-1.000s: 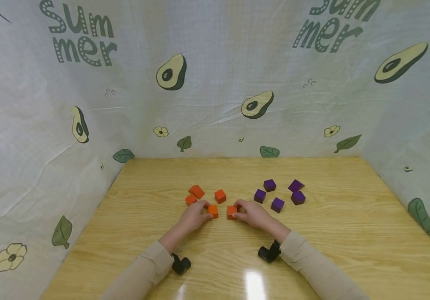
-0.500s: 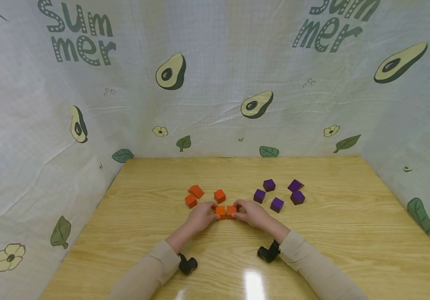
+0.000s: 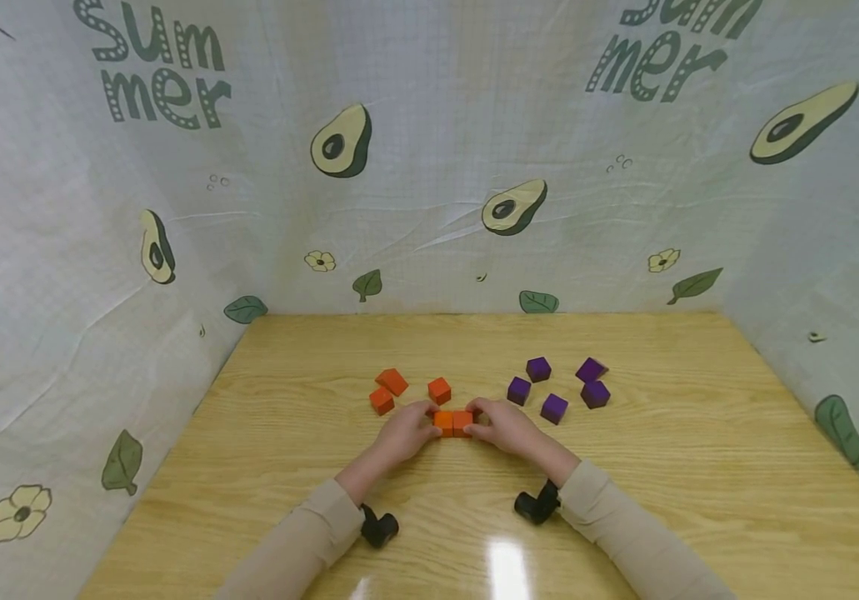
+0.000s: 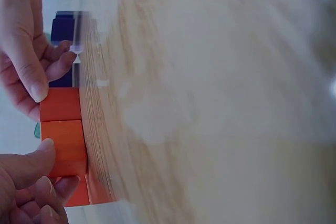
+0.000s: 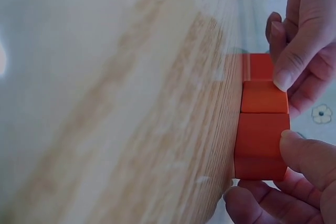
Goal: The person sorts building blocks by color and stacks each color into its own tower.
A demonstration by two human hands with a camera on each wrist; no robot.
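Two orange cubes sit side by side on the wooden table (image 3: 429, 517), their faces touching. My left hand (image 3: 403, 434) pinches the left orange cube (image 4: 65, 148) between thumb and fingers. The right orange cube (image 5: 260, 142) is pinched by my right hand (image 3: 507, 426) from its right side. Just behind the pair lies another orange cube (image 3: 440, 391). Beyond my left hand are one more orange cube (image 3: 382, 401) and an orange wedge-like block (image 3: 393, 382).
Several purple blocks (image 3: 554, 408) lie to the right behind my right hand, one of them a purple wedge-like block (image 3: 591, 370). A printed cloth (image 3: 429, 250) hangs along the back and sides of the table. Black wrist cameras (image 3: 380, 527) protrude near both cuffs.
My left hand has slid its orange cube rightward until it meets the one in my right hand. The right hand has stayed almost still, and the other blocks have not moved.
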